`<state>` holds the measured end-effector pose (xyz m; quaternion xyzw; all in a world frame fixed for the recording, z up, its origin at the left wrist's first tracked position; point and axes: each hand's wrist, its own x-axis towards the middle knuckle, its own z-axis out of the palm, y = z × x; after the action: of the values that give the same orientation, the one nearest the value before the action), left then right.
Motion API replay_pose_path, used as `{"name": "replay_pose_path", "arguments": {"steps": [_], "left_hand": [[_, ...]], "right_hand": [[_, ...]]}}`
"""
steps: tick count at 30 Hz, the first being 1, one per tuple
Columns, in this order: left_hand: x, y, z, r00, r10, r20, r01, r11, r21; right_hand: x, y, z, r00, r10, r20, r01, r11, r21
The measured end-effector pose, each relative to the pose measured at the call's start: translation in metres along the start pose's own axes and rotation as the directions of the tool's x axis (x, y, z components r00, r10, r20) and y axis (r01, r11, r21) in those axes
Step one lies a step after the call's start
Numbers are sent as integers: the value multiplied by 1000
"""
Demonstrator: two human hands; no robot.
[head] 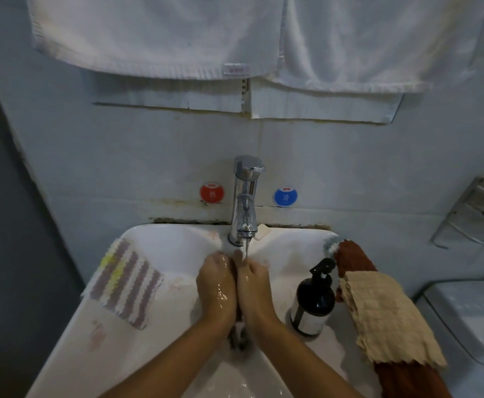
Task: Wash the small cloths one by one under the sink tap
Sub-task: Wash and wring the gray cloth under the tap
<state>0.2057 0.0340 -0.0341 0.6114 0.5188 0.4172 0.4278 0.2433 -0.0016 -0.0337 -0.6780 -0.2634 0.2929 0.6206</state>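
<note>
Water runs from the chrome tap (245,202) onto my two wet hands, which are pressed together over the white sink (174,235). My left hand (216,285) and my right hand (253,285) both have curled fingers and squeeze a small dark cloth (238,336) between them. Only its lower end shows, hanging below my wrists. A purple-and-white striped cloth (129,282) lies on the sink's left rim. On the right rim a beige cloth (384,317) lies over a rust-brown cloth (352,259).
A dark pump bottle (314,300) stands on the rim just right of my right hand. A soap bar (262,231) sits behind the tap. White towels (177,33) hang on the wall above. A metal wall rack (476,216) is at the right.
</note>
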Motion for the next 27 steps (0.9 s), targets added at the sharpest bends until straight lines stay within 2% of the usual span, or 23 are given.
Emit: {"name": "replay_pose_path", "arguments": {"steps": [3, 5, 8, 9, 13, 16, 17, 21, 25, 27], "left_hand": [[6, 7, -5, 995, -94, -26, 84, 963, -256], [3, 8, -6, 995, -93, 45, 103, 939, -327], [-9, -3, -1, 974, 60, 216, -4, 968, -251], [-13, -10, 2, 969, 99, 227, -49, 976, -214], [-21, -13, 4, 981, 169, 94, -162, 984, -73], [-22, -9, 6, 994, 100, 52, -92, 987, -135], [-21, -11, 6, 993, 115, 42, -109, 987, -117], [-18, -15, 3, 977, 208, 47, -207, 978, -38], [-14, -15, 1, 980, 195, 39, -195, 981, -4], [-12, -15, 2, 988, 139, 66, -135, 990, -48]], "right_hand": [[-8, 2, 4, 999, -27, 33, 29, 998, -59], [-9, 0, 3, 1000, -7, 24, 9, 998, -68], [-3, -10, -5, 1000, 8, -28, -5, 996, 93], [-2, -13, -8, 1000, -4, -31, 8, 993, 115], [1, -11, -10, 998, -49, -36, 50, 998, 33], [1, -8, -14, 997, -59, -51, 61, 998, 23], [0, -7, -15, 997, -57, -57, 58, 998, 23], [0, -3, -11, 996, -53, -76, 55, 998, 33], [0, 3, -9, 997, -54, -56, 56, 997, 44], [0, 4, -13, 999, -44, -20, 45, 999, 30]]}}
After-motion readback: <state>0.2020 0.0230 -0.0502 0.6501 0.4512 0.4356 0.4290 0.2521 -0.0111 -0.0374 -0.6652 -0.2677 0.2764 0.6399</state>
